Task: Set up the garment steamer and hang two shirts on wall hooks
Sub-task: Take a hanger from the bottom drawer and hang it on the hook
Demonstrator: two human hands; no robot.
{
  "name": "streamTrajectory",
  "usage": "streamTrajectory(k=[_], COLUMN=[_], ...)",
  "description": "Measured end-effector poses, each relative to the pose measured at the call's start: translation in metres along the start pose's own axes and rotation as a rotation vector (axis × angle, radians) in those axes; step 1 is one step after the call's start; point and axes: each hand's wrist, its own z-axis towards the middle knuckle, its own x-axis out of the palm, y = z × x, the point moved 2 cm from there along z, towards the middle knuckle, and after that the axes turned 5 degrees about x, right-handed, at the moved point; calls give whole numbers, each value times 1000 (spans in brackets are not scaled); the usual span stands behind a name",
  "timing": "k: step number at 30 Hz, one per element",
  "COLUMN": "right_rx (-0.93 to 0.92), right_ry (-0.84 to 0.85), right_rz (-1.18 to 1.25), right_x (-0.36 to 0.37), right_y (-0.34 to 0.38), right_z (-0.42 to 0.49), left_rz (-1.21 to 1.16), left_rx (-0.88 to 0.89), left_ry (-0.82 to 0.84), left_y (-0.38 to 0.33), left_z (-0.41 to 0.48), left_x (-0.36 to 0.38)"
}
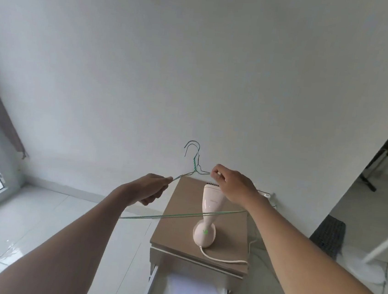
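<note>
Gripping two green wire hangers (193, 168) at frame centre, your left hand (152, 190) and right hand (229, 184) pinch opposite shoulders. The garment steamer (208, 216) stands on the worktop (174, 228) below. You seem to be separating them; no shirts visible yet.

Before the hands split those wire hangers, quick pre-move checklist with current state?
1. Left hand pinching the wire hangers at the left shoulder: ok.
2. Right hand gripping the right shoulder: ok.
3. Hangers already separated: not ok; two hooks overlap and necks sit together.
4. Garment steamer stable on the cabinet: ok, upright, green light on.
5. Hangers clear of the steamer: cannot tell; the bottom wires cross in front of it.
6. Shirts and wall hooks within reach: cannot tell; none visible.
</note>
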Motion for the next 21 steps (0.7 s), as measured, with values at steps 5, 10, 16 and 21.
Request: streamTrajectory(k=[5, 10, 16, 21], right_rx=[-26, -82, -82, -51], right_ry=[-176, -426, -559, -503], right_rz=[-64, -117, 44, 116], right_x=[-59, -115, -193, -268], right_y=[-3, -14, -40, -60], right_z=[34, 92, 199, 295], left_rz=[110, 252, 438, 479], left_rx=[115, 200, 354, 508], left_ry=[-97, -223, -458, -583], left_y=[-68, -140, -238, -322], left_z=[39, 99, 195, 277], left_x=[-22, -48, -87, -122])
